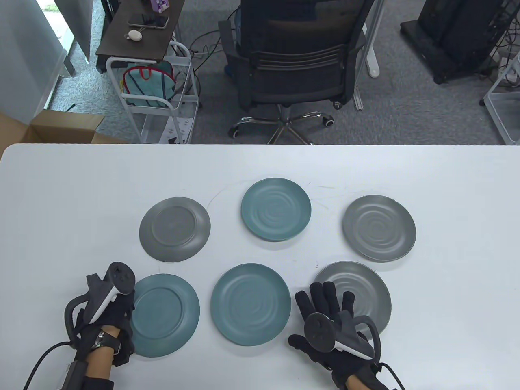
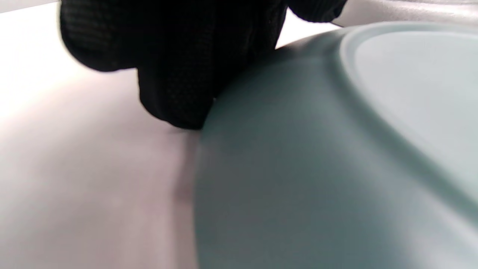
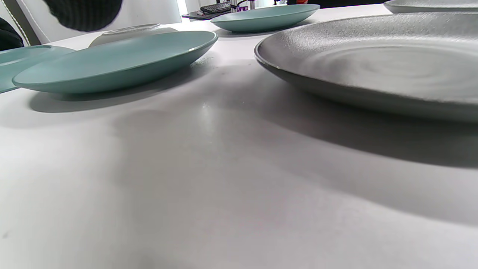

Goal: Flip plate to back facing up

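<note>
Resting at the near left of the white table [image 1: 61, 195], the left hand [image 1: 107, 315] is touching the left rim of the near-left teal plate [image 1: 164, 315], which is lying back up with its foot ring showing; in the left wrist view a gloved fingertip [image 2: 175, 108] is pressing against that rim, though whether it is gripping I cannot tell. At the near right, the right hand [image 1: 331, 321] is lying flat with fingers spread wide, holding nothing, partly over the near-right grey plate [image 1: 361, 290], face up. Between them the near-middle teal plate [image 1: 250, 304] is sitting face up. Farther back, a grey plate [image 1: 174, 229] is lying back up, a teal plate [image 1: 276, 209] and a grey plate [image 1: 378, 228] face up.
</note>
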Demonstrator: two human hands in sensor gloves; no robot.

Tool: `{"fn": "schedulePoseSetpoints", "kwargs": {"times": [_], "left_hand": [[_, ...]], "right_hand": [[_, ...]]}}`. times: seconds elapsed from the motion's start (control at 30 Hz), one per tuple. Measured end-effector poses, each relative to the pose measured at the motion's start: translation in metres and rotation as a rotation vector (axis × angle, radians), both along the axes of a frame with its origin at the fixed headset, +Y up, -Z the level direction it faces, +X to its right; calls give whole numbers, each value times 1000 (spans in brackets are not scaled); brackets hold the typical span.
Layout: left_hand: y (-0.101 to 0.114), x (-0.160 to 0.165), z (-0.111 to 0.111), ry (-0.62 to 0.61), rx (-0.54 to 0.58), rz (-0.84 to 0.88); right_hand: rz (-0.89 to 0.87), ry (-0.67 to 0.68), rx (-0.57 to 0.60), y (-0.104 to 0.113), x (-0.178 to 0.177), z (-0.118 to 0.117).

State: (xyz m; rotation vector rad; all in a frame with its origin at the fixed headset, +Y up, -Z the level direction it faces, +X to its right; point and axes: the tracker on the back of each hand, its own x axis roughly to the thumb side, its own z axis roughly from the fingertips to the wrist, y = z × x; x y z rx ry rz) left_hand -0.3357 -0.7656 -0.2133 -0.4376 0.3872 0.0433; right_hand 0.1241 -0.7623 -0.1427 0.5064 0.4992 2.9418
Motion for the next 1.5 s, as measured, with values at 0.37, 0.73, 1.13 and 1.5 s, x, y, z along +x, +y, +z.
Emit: {"fn": "schedulePoseSetpoints", "kwargs": {"times": [0.37,0.73,1.13,1.5], "left_hand": [[1,2,-1,-16,-5,-46],[6,4,0,-11,-1,-7],[26,30,1,-115,43,17],[46,88,2,-318,100,-8]], "right_hand": [[5,5,0,0,-1,0],[2,4,3,0,-1,0],[5,7,3,0,-2,1],[5,5,8,0,-3,0]]}}
